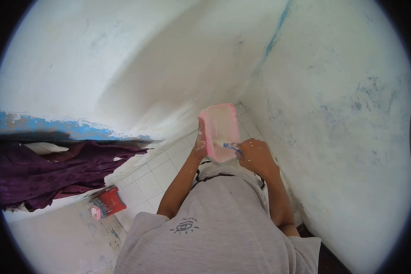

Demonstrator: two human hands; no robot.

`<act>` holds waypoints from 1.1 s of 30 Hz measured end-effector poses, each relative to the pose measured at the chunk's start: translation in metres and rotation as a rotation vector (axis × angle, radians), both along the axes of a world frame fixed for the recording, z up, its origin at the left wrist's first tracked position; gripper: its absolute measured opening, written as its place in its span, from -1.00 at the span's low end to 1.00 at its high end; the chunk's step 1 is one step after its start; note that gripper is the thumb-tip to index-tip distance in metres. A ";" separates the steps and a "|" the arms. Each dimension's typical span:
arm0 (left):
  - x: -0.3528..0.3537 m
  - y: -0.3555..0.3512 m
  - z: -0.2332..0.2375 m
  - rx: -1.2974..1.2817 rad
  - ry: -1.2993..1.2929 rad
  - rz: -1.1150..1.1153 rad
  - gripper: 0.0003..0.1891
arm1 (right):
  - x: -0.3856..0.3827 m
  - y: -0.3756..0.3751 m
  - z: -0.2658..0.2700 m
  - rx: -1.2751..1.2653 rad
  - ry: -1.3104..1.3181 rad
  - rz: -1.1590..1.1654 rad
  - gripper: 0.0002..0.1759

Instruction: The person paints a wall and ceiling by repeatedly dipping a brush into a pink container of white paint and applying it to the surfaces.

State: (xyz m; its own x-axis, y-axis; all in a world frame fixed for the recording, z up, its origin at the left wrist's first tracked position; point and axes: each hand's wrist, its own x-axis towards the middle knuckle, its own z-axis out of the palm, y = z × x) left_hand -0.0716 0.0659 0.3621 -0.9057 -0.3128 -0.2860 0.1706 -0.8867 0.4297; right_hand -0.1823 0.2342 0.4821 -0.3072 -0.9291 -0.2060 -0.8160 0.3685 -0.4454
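Observation:
My left hand [200, 140] is wrapped round the left side of a pink plastic tub [208, 138], which is tilted in front of my chest. Pale paint coats the inside of the tub. In my right hand [256, 156], the fingers are closed on a blue-handled paintbrush [231, 146]. The brush reaches over the tub's right rim, its pale end inside near the lower part. White specks of paint dot my right hand.
Two patchy, whitish walls [333, 123] meet in a corner ahead. White floor tiles [164, 173] lie below. At left hangs a dark purple cloth [64, 169] under a peeling blue strip [55, 127]. A red dustpan-like object [112, 202] sits lower left.

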 end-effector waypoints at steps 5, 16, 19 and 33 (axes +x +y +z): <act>-0.005 0.006 0.000 -0.029 0.041 -0.044 -0.01 | 0.005 0.000 0.001 0.167 -0.018 0.030 -0.74; -0.004 0.017 -0.004 -0.024 0.011 -0.026 -0.05 | 0.002 0.010 -0.009 0.094 -0.255 -0.103 -0.62; -0.001 0.009 -0.010 0.010 0.016 0.001 -0.03 | -0.011 0.018 -0.024 -0.069 -0.312 -0.140 -0.63; 0.014 -0.008 -0.046 0.151 0.033 -0.028 -0.03 | -0.004 0.053 -0.060 -0.241 -1.015 -0.669 -0.67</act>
State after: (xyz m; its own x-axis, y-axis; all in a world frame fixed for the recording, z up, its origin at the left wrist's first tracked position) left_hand -0.0575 0.0576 0.3158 -0.9230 -0.2434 -0.2979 0.1571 -0.9453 0.2858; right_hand -0.1862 0.2871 0.4226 -0.5365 -0.6985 -0.4736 0.2548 0.4009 -0.8800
